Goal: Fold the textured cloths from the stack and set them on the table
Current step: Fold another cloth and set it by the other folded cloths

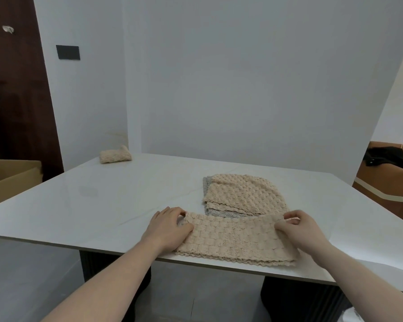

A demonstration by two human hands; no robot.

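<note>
A beige textured cloth (235,239) lies folded into a long strip at the near edge of the white table (102,196). My left hand (170,226) pinches its far left corner. My right hand (298,228) pinches its far right corner. Just behind the strip sits the stack of cloths (242,194), beige on top with a grey one showing beneath. A small folded beige cloth (115,155) rests at the table's far left corner.
A cardboard box (12,177) stands left of the table. An orange seat with dark clothing (389,159) on it is at the right. A white wall rises behind the table, and a dark door (16,89) is at the far left.
</note>
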